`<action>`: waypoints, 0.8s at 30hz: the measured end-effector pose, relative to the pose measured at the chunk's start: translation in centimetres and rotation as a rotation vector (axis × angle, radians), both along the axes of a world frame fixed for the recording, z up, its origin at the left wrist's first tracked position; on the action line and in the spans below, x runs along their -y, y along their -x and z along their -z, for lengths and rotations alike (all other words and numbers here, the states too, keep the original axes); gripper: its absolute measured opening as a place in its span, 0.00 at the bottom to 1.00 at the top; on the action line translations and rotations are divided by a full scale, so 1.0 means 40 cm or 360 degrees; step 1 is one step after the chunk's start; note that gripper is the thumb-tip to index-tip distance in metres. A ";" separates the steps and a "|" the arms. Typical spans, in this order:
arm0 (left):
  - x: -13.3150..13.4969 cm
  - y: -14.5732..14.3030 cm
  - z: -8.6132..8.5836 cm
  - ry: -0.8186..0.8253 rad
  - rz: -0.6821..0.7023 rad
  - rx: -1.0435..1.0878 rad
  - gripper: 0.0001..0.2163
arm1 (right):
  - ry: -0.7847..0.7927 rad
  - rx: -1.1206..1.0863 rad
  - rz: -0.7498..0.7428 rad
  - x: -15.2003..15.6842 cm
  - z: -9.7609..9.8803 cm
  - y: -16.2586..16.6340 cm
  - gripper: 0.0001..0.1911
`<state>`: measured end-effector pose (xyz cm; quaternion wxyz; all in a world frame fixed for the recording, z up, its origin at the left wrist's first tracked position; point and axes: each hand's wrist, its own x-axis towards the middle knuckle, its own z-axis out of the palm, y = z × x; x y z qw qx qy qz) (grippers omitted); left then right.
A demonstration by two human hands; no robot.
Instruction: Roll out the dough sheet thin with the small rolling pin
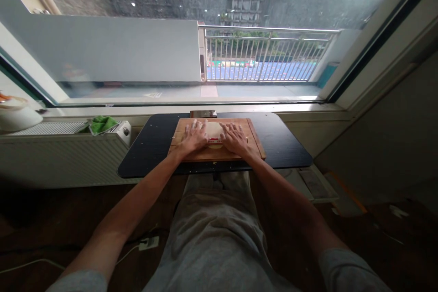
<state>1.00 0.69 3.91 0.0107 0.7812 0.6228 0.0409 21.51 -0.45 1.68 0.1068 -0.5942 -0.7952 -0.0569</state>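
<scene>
Both my hands rest palm-down on a pale, flat object that lies on a wooden board. My left hand covers its left part with fingers stretched out flat. My right hand presses its right part, fingers also spread. A red strip shows at the object's near edge between my hands. The board sits on a small dark table in front of my knees.
A small dark rectangular item lies at the table's far edge by the window sill. A white radiator with a green cloth on top stands to the left. A power strip lies on the floor.
</scene>
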 end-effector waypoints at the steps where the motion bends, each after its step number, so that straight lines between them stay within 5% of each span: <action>1: 0.015 0.002 0.003 -0.0028 0.0009 -0.0010 0.36 | -0.0029 -0.0030 0.0003 0.016 0.006 0.001 0.35; 10: 0.071 0.000 0.019 -0.0170 0.0032 -0.0067 0.33 | -0.0106 -0.0063 -0.0070 0.084 0.008 -0.005 0.36; 20: -0.037 -0.007 -0.008 0.0070 -0.0086 0.0023 0.36 | 0.0100 0.0065 0.0034 -0.006 -0.058 0.022 0.35; 24: -0.029 -0.008 -0.002 0.0066 -0.0107 0.0047 0.38 | 0.0110 0.0092 0.0018 0.003 -0.061 0.020 0.35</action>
